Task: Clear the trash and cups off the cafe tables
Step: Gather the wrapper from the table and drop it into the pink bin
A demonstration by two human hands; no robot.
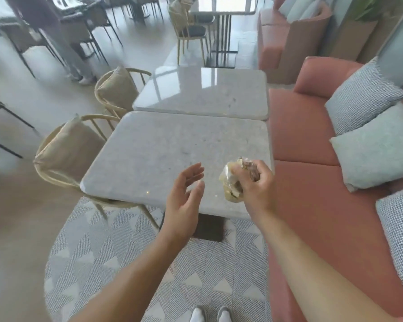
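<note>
Now right hand (257, 187) grips crumpled wrapper wad (229, 182), fingers clamped round it, above near table (149, 154); left hand (184, 198) at nine o'clock, fingers apart, empty.

A round grey woven rug (102, 252) with a pale triangle pattern lies on the floor. A rattan chair with a beige cushion (65, 147) stands at its far left edge, and a second matching chair (116, 89) stands beyond it. A long pink sofa (312, 205) runs along the rug's right edge. Two black-and-white houndstooth cushions (363, 96) (400, 238) lean against the sofa's back, with a plain pale green cushion (377, 145) between them.
</note>
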